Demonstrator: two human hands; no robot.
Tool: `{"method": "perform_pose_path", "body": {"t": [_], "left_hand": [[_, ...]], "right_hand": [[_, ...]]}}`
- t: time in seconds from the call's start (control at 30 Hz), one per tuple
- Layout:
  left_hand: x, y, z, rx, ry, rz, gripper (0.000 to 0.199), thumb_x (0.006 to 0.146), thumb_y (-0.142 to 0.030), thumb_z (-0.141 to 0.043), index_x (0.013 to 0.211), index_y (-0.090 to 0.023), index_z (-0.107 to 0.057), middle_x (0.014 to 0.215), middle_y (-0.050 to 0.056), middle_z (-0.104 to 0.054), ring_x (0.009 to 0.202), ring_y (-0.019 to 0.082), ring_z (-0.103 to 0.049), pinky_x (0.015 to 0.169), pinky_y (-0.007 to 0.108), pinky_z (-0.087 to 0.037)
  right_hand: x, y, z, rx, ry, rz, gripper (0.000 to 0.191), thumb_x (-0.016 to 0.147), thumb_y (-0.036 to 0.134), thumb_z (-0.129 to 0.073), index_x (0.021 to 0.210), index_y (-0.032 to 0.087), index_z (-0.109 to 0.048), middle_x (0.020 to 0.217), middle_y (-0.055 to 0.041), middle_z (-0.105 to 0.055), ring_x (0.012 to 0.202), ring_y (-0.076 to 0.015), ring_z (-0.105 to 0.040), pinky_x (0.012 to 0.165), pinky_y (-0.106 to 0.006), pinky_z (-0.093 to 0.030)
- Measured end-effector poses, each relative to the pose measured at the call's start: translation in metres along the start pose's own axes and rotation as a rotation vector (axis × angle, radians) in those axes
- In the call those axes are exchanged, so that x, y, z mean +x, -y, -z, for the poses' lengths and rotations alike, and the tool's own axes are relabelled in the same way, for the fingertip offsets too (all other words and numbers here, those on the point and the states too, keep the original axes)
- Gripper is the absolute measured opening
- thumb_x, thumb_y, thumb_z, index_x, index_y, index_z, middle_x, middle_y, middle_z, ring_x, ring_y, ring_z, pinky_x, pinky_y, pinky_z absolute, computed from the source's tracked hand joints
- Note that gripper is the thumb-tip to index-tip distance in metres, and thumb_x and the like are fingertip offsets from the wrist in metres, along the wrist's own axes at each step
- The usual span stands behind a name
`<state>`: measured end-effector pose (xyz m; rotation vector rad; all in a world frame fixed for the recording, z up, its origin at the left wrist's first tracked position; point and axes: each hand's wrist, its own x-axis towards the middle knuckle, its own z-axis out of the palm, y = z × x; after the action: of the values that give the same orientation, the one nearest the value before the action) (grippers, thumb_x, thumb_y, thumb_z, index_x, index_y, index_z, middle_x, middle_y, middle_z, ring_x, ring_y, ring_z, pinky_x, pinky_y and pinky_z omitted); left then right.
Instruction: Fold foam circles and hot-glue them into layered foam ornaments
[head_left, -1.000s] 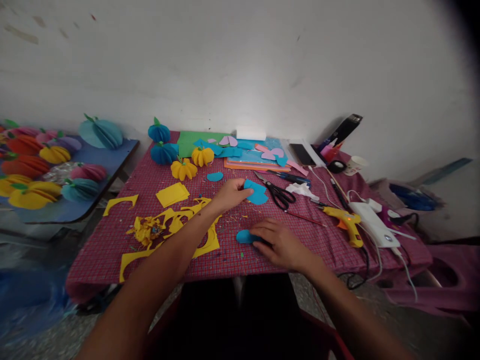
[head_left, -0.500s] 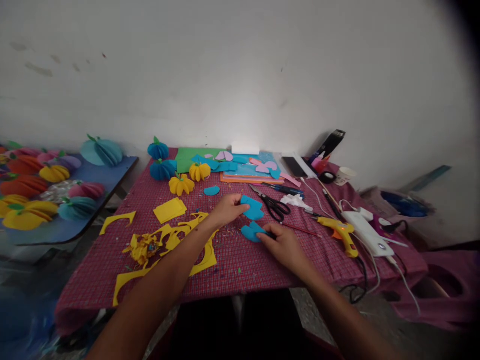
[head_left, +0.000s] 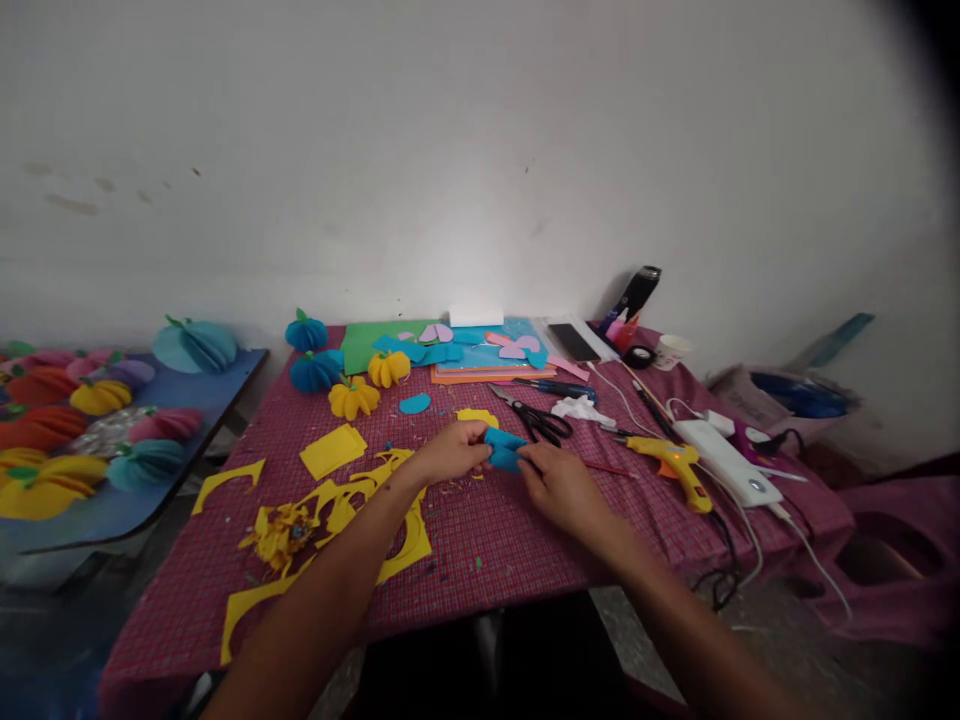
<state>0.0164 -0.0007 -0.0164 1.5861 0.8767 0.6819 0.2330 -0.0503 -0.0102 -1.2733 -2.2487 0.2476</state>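
Note:
Both hands meet above the near middle of the table with blue paper pieces (head_left: 505,450) pinched between them. My left hand (head_left: 455,450) grips the left edge, thumb and fingers closed. The right side is held by my right hand (head_left: 559,485), its fingers curled; whether there are two pieces or a folded one is hard to tell. Just beyond my hands lie black-handled scissors (head_left: 534,415). A yellow paper piece (head_left: 478,418) and a blue paper oval (head_left: 415,403) rest behind my left hand.
Yellow paper offcuts (head_left: 341,510) spread left of my hands. Paper pumpkins (head_left: 354,398) stand at the back left, others on a blue table (head_left: 225,400). A yellow glue gun (head_left: 671,465) and a white power strip (head_left: 724,460) with cables lie right.
My hands have come together, and the blue pieces that were apart now meet between them. A yellow paper piece behind my left hand now shows. The view has shifted slightly.

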Motion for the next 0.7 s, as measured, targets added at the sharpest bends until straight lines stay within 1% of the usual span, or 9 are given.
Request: {"method": "perform_pose_path", "body": {"t": [0.1, 0.13, 0.23, 0.3, 0.33, 0.4, 0.5, 0.57, 0.7], "left_hand": [[0.0, 0.002, -0.001, -0.008, 0.035, 0.028, 0.011, 0.078, -0.02, -0.058, 0.087, -0.016, -0.062, 0.076, 0.0, -0.066, 0.065, 0.011, -0.06, 0.062, 0.022, -0.045], [0.0, 0.002, -0.001, -0.008, 0.041, 0.029, 0.011, 0.078, -0.02, -0.058, 0.088, -0.016, -0.062, 0.076, 0.0, -0.066, 0.066, 0.011, -0.06, 0.063, 0.022, -0.045], [0.0, 0.001, 0.0, -0.004, 0.079, 0.011, 0.009, 0.079, -0.019, -0.058, 0.086, -0.016, -0.062, 0.076, 0.0, -0.065, 0.066, 0.011, -0.057, 0.063, 0.022, -0.042], [-0.001, 0.0, 0.0, -0.005, 0.108, 0.004, 0.009, 0.078, -0.019, -0.06, 0.086, -0.016, -0.062, 0.074, -0.002, -0.062, 0.064, 0.01, -0.054, 0.062, 0.022, -0.039], [-0.002, -0.001, 0.0, -0.014, 0.119, 0.004, 0.01, 0.077, -0.019, -0.061, 0.087, -0.016, -0.062, 0.074, -0.003, -0.061, 0.063, 0.009, -0.053, 0.061, 0.022, -0.038], [-0.003, -0.001, 0.001, -0.042, 0.132, 0.008, 0.015, 0.076, -0.02, -0.065, 0.09, -0.016, -0.062, 0.076, -0.003, -0.061, 0.065, 0.009, -0.052, 0.062, 0.022, -0.038], [-0.003, 0.001, 0.001, -0.056, 0.141, 0.017, 0.021, 0.076, -0.024, -0.069, 0.095, -0.016, -0.063, 0.08, -0.001, -0.063, 0.068, 0.01, -0.054, 0.066, 0.023, -0.04], [-0.003, 0.001, 0.001, -0.029, 0.14, 0.031, 0.026, 0.075, -0.025, -0.071, 0.098, -0.016, -0.063, 0.078, -0.002, -0.062, 0.067, 0.01, -0.053, 0.064, 0.022, -0.04], [-0.003, -0.004, 0.0, 0.022, 0.088, 0.027, 0.032, 0.074, -0.026, -0.073, 0.101, -0.014, -0.063, 0.074, -0.002, -0.06, 0.063, 0.01, -0.051, 0.06, 0.022, -0.039]], "right_hand": [[-0.006, -0.003, -0.006, 0.034, -0.059, -0.052, 0.018, 0.091, 0.017, -0.056, 0.107, 0.019, -0.065, 0.103, -0.0098, -0.068, 0.096, -0.0253, -0.064, 0.086, -0.04, -0.052], [-0.008, -0.004, -0.009, 0.056, -0.091, -0.087, 0.022, 0.089, 0.017, -0.059, 0.11, 0.019, -0.063, 0.105, -0.0106, -0.066, 0.097, -0.0258, -0.064, 0.087, -0.041, -0.052], [-0.012, -0.007, -0.015, 0.155, -0.176, -0.17, 0.042, 0.082, 0.017, -0.066, 0.123, 0.019, -0.056, 0.119, -0.0134, -0.061, 0.106, -0.0276, -0.061, 0.088, -0.043, -0.053], [-0.013, -0.008, -0.017, 0.237, -0.178, -0.187, 0.051, 0.079, 0.017, -0.069, 0.128, 0.02, -0.053, 0.123, -0.0126, -0.061, 0.108, -0.027, -0.061, 0.089, -0.042, -0.053], [-0.013, -0.008, -0.017, 0.272, -0.161, -0.19, 0.051, 0.079, 0.017, -0.069, 0.127, 0.021, -0.054, 0.121, -0.0111, -0.062, 0.106, -0.0258, -0.062, 0.088, -0.041, -0.052], [-0.012, -0.007, -0.016, 0.314, -0.106, -0.188, 0.038, 0.081, 0.016, -0.067, 0.118, 0.021, -0.06, 0.109, -0.0073, -0.068, 0.097, -0.0225, -0.064, 0.084, -0.037, -0.051], [-0.011, -0.006, -0.014, 0.281, -0.042, -0.171, 0.009, 0.085, 0.015, -0.063, 0.093, 0.019, -0.066, 0.09, -0.0043, -0.07, 0.083, -0.0194, -0.063, 0.074, -0.031, -0.047], [-0.009, -0.005, -0.013, 0.245, -0.036, -0.177, 0.006, 0.087, 0.015, -0.061, 0.083, 0.018, -0.066, 0.082, -0.0035, -0.068, 0.076, -0.0182, -0.061, 0.069, -0.028, -0.043], [-0.009, -0.003, -0.008, 0.199, -0.041, -0.191, 0.007, 0.086, 0.016, -0.061, 0.083, 0.018, -0.066, 0.081, -0.0033, -0.067, 0.074, -0.0171, -0.06, 0.066, -0.026, -0.04]]}}
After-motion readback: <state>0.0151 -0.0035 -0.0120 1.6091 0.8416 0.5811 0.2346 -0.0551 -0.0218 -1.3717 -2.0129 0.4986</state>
